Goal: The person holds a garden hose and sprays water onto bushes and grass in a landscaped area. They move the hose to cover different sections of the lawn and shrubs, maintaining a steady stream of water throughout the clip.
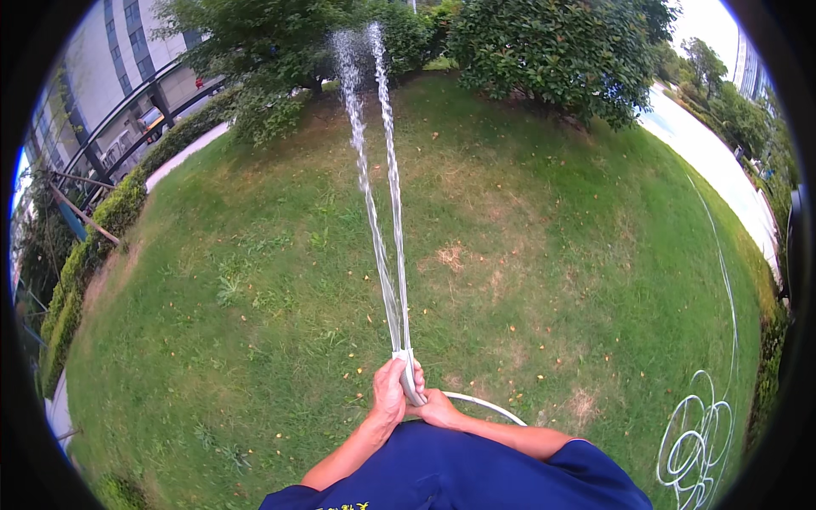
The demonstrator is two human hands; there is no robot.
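Observation:
A pale garden hose (413,390) is held in front of my body, its open end pointing away from me. My left hand (390,386) grips it close to the mouth, thumb on top at the opening. Just behind, my right hand (436,408) is closed around the hose lower down. Two separate jets of water (396,255) leave the mouth and fly forward over the grass, breaking into drops before the trees. Past my right hand the hose (488,404) curves off to the right and passes behind my forearm.
Loose coils of hose (692,446) lie on the lawn (497,210) at the right, with a length running up along the edge. Leafy trees (554,57) stand ahead. A clipped hedge (124,197), wooden props (86,213) and a building are at the left; a pale path (707,153) borders the right.

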